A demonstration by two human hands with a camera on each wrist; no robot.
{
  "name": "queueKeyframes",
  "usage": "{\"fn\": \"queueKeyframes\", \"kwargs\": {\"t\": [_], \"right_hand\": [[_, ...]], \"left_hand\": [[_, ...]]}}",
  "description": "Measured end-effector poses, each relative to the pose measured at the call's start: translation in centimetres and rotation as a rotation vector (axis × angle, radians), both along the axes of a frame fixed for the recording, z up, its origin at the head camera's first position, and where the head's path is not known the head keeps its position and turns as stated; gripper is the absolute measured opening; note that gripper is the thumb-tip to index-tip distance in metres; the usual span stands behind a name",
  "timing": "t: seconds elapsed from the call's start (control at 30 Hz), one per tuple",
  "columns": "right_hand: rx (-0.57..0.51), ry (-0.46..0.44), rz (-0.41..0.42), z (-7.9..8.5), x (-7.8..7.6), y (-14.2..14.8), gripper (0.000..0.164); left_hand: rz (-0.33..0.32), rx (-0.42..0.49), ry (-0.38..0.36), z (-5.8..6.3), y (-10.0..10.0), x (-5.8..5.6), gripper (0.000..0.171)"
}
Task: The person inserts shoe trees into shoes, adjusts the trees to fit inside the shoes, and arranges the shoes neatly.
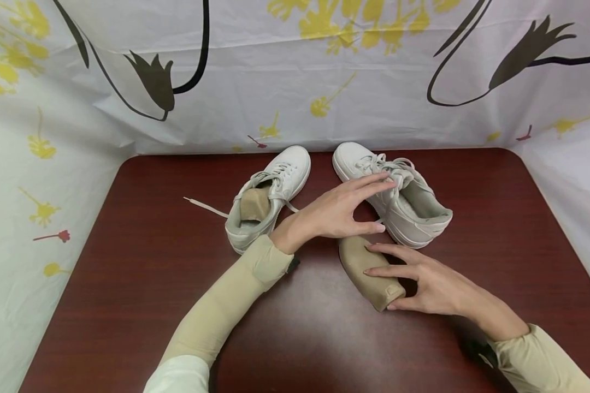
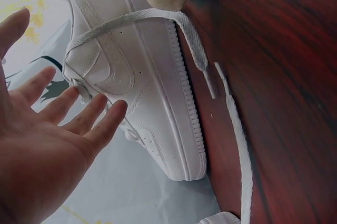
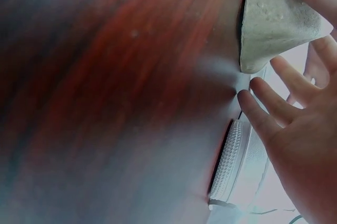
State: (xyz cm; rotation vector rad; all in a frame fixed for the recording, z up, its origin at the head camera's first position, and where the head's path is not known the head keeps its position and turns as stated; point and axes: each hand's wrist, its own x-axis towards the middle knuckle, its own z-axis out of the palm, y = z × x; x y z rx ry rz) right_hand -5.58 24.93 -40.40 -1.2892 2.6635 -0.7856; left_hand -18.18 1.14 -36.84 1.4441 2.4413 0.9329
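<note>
A tan moulded shoe insert (image 1: pixel 369 273) lies on the table in front of the right-hand white sneaker (image 1: pixel 418 210). My right hand (image 1: pixel 423 286) is over its near end, fingertips on its upper surface and thumb at the corner. In the right wrist view the fingers look straight and spread beside the insert (image 3: pixel 276 21). My left hand (image 1: pixel 341 207) reaches across that sneaker, thumb and fingers apart and nothing between them. In the left wrist view its palm and spread fingers show beside the sneaker's side (image 2: pixel 142 81).
Another white sneaker (image 1: pixel 295 169) stands to the left, with a tan insert (image 1: pixel 255 204) inside. Its loose lace (image 1: pixel 206 206) trails over the dark red table (image 1: pixel 142 262). A white patterned cloth (image 1: pixel 255 98) hangs along the table's back and sides.
</note>
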Motion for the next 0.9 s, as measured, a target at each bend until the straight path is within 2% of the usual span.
{"fn": "queueKeyframes", "kwargs": {"t": [0.33, 0.67, 0.9], "right_hand": [[-0.052, 0.008, 0.022, -0.26, 0.09, 0.05, 0.061], [-0.065, 0.016, 0.029, -0.16, 0.14, -0.02, 0.060], [-0.063, -0.012, 0.014, -0.03, 0.23, 0.03, 0.060]], "left_hand": [[-0.015, 0.064, 0.072, -0.11, 0.44, -0.23, 0.075], [-0.008, 0.052, 0.093, -0.31, 0.76, -0.43, 0.076], [-0.004, 0.054, 0.094, -0.45, 0.80, -0.54, 0.076]]}}
